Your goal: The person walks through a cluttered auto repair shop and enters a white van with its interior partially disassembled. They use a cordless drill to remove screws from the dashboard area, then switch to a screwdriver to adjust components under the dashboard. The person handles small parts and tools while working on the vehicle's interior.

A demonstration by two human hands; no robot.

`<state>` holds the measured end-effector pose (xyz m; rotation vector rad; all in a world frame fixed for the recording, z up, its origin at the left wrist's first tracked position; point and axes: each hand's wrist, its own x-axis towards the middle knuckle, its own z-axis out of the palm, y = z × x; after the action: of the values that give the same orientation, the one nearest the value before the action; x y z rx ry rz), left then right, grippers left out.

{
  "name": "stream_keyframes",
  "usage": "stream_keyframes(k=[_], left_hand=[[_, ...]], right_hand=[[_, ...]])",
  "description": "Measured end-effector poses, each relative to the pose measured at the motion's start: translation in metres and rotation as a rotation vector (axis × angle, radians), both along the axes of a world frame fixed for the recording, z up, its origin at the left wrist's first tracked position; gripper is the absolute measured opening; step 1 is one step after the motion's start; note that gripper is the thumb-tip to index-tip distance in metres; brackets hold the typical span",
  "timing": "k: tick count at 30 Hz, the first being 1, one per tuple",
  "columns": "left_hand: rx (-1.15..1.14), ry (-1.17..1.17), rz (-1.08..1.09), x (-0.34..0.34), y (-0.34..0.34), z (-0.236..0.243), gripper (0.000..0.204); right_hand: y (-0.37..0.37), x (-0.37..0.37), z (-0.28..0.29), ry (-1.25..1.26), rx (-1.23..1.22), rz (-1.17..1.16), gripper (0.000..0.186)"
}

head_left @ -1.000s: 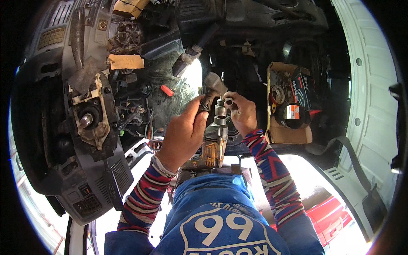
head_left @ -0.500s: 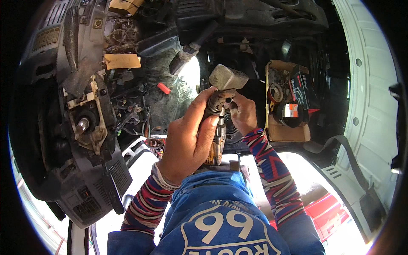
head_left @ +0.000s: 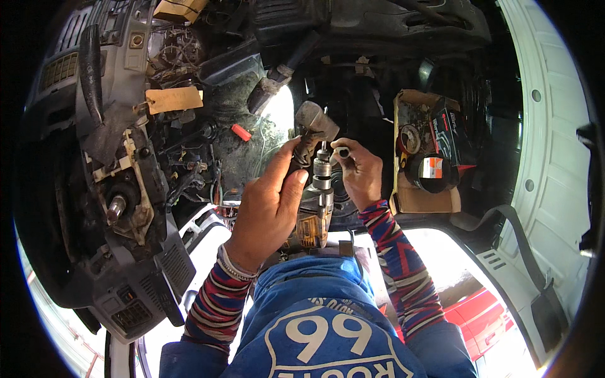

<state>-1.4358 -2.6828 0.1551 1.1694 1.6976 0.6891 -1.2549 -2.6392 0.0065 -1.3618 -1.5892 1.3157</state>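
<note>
My left hand [head_left: 268,211] is closed around a dirty metal part with a blocky grey head [head_left: 317,120] and a darker, greasy, rounded body. Between the thumb and fingers of my right hand [head_left: 363,173] is a small metal cylinder [head_left: 343,152], its round end showing. A yellow and black power drill [head_left: 315,223] lies between my wrists, close to my waist. Its silver chuck [head_left: 322,169] and thin bit point away from me, beside the metal part. Neither hand grips the drill.
At left stands a stripped dashboard with a bare steering shaft [head_left: 116,209]. A cardboard box [head_left: 428,200] with tape and small packages sits at right. A red piece [head_left: 241,132] lies on the floor, near a tan tag [head_left: 175,100]. A seat belt [head_left: 517,227] hangs far right.
My hands have moved apart. The metal part has shifted left and tilted in my left hand, uncovering the drill's chuck and bit. The small cylinder now shows in my right hand.
</note>
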Motion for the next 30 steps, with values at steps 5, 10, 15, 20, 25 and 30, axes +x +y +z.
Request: stream_keyframes(k=[5,10,15,20,25,30], left_hand=[[0.192,0.019,-0.029,0.006,-0.001,-0.003,0.044],[-0.163,0.24,-0.213,0.001,-0.005,-0.017,0.042],[0.041,0.083,0.068,0.0,-0.027,-0.028,0.036],[-0.235,-0.018,0.384,-0.034,-0.058,-0.096,0.02],[-0.608,-0.178,0.603,-0.087,-0.085,-0.187,0.014],[-0.445,-0.047,0.371,-0.1,-0.095,-0.26,0.026]], right_hand=[[0.0,-0.005,0.002,-0.009,0.015,0.038,0.019],[-0.008,0.0,-0.011,-0.1,0.069,0.112,0.024],[-0.015,0.012,-0.017,-0.166,-0.008,-0.039,0.02],[-0.023,0.039,-0.024,-0.585,-0.162,0.09,0.024],[-0.063,0.054,-0.041,-0.659,-0.038,0.183,0.023],[-0.079,0.049,-0.06,-0.318,-0.447,-0.18,0.017]])
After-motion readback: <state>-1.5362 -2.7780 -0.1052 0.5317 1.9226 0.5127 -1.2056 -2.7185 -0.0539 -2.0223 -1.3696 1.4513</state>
